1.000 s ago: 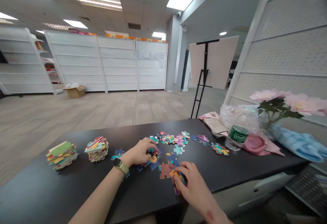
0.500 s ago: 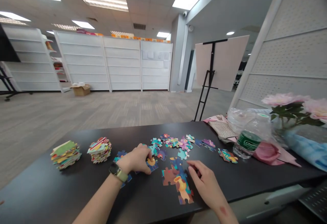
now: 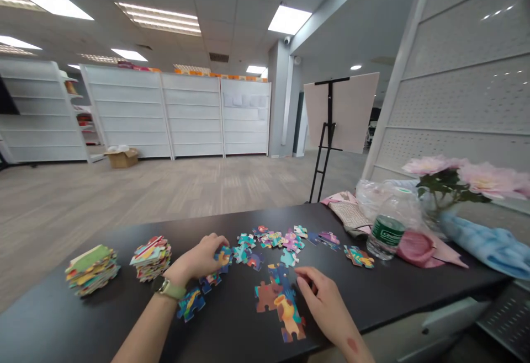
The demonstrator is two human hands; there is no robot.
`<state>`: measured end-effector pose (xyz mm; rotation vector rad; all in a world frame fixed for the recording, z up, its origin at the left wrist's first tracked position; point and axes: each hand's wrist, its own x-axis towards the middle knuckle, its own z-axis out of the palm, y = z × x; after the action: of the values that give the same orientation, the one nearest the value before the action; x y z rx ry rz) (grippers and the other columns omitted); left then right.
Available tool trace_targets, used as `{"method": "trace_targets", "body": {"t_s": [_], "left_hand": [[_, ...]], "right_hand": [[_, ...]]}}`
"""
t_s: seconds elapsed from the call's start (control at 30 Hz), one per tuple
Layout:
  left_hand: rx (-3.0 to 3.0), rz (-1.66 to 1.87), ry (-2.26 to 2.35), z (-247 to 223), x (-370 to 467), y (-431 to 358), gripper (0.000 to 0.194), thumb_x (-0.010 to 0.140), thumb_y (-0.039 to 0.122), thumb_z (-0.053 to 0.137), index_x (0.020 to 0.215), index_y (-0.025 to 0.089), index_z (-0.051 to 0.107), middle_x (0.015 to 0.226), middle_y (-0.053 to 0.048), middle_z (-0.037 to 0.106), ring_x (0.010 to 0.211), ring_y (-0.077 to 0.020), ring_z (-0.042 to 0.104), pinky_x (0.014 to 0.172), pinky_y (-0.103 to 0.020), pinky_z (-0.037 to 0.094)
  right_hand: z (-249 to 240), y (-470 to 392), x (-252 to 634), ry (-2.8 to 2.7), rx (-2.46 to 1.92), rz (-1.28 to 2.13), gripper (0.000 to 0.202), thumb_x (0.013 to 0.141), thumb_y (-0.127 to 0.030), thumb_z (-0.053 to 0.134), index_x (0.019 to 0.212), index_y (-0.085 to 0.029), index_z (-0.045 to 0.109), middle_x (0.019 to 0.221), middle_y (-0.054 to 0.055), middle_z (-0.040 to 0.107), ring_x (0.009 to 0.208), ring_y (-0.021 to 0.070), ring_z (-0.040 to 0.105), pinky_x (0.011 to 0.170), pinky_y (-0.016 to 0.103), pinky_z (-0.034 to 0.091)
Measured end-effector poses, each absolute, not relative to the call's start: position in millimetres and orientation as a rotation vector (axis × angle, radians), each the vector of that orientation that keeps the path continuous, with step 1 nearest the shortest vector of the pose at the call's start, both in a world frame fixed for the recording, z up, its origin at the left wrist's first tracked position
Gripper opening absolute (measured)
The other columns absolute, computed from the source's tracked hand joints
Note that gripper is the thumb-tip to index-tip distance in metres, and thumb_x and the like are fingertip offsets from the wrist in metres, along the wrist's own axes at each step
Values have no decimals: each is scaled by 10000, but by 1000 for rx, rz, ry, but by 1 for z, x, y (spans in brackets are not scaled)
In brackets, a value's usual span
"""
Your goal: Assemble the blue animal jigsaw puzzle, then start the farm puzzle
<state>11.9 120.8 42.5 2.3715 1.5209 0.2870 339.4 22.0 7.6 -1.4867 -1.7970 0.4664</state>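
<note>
Covering part of blue puzzle piece [image 3: 224,259] with left hand [image 3: 202,258], grip unclear | on black table [image 3: 124,319]: joined puzzle section [image 3: 285,303], just beside loosely curled right hand [image 3: 325,298] | beyond: loose pieces [image 3: 292,240] | left: green-topped stack [image 3: 91,269], red-striped stack [image 3: 151,258] | right: bottle [image 3: 386,235], pink flowers [image 3: 482,179] | background: easel [image 3: 329,112], white shelves [image 3: 192,115], cardboard box [image 3: 121,159]

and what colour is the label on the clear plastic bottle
The label is green with white lettering, best seen in the head view.
</note>
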Motion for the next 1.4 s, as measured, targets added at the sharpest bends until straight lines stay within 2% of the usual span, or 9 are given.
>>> {"method": "trace_targets", "body": {"t_s": [0.17,0.37,0.5,0.7,0.9,1.0,1.13,1.3,1.4], "left_hand": [[2447,531,1550,30,30,127,445,769,143,502,1201,191,594,1186,-106,584,1131,-251,540,993,-359,417],[2517,401,1355,14,60,120,485,875,336,564,1359,345,536,1499,-52,438,1387,-316,339,1094,-512,307],[2496,356,1414,12,55,124,393,884,361,568,1274,342,610,1443,-44,507,1299,-315,453,1050,-503,353],[2421,420,1571,14,39,132,319,861,374,590,1158,267,626,1272,-56,594,1143,-256,567,958,-352,433],[2383,402,1750,12,30,137,311,861,297,542,1155,219,606,1208,-111,609,1116,-298,567,909,-384,443],[2371,393,1803,12,30,138,321,862,307,535,1166,233,605,1198,-116,615,1113,-317,564,878,-398,453],[2379,446,1803,15,36,136,351,859,318,535,1196,241,593,1225,-114,603,1147,-328,539,888,-409,447],[2405,497,1730,18,42,132,382,860,289,526,1237,250,578,1288,-107,570,1168,-319,526,924,-414,427],[2410,505,1696,18,42,131,372,852,262,541,1220,237,588,1283,-109,572,1162,-315,525,931,-418,425]], "right_hand": [[7,23,340,-1794,-1471,490,287,954,-345,437,1002,-216,689,923,49,711,786,199,647,733,306,503],[6,22,340,-1806,-1452,487,288,947,-278,404,1004,-206,677,948,61,703,875,213,659,818,337,502],[7,21,340,-1818,-1453,476,309,928,-240,382,1013,-204,676,970,73,699,924,221,661,848,354,501],[10,17,333,-1825,-1477,441,315,916,-240,390,1003,-211,691,946,69,703,906,222,659,854,365,504],[5,30,358,-1737,-1490,286,329,891,-258,410,1046,-202,695,1044,80,697,941,214,650,818,337,520],[-2,49,412,-1564,-1692,-154,366,855,-291,433,1084,-169,692,1154,135,665,1110,285,591,997,461,443],[-11,67,478,-1373,-2189,-268,510,835,-429,494,1235,-151,646,1312,199,599,1150,407,561,920,571,458],[-16,64,485,-1708,-1948,-88,386,803,-361,509,1084,-199,720,1170,105,710,1073,307,646,977,443,480],[-12,54,466,-1725,-1780,-10,379,758,-362,589,1077,-203,719,1164,95,716,1091,290,650,1004,430,481]]}}
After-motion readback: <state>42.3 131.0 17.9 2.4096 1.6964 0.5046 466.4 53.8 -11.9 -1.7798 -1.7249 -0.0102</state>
